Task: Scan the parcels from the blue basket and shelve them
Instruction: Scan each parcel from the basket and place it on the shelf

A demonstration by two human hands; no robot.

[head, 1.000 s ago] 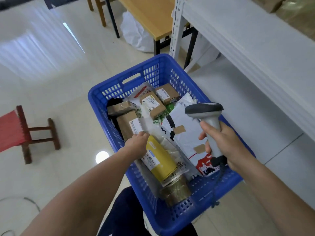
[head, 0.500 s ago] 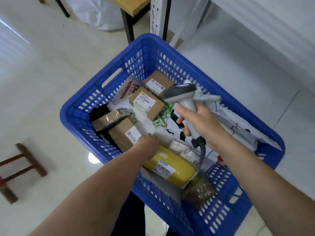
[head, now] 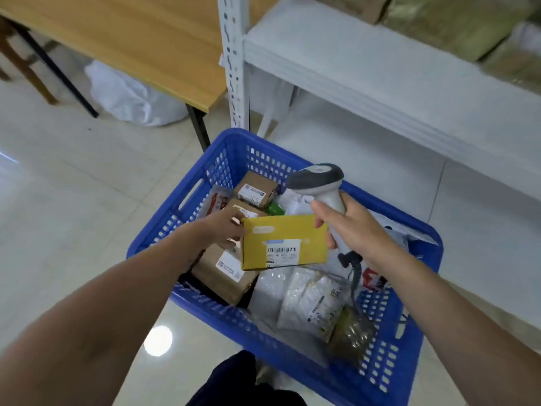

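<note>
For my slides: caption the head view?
Left hand holds a yellow parcel over the basket; right hand grips the scanner.

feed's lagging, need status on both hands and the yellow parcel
Left hand holds yellow cardboard parcel over blue plastic basket, barcode label facing up. Right hand grips grey handheld scanner. Nothing covers the barcode.

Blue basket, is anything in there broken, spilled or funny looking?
Nothing looks broken or spilled. The parcels in the blue basket lie jumbled, with a brown box tilted, normal for a loose pile. The left hand holds the yellow parcel above them; the right hand grips the scanner.
</note>
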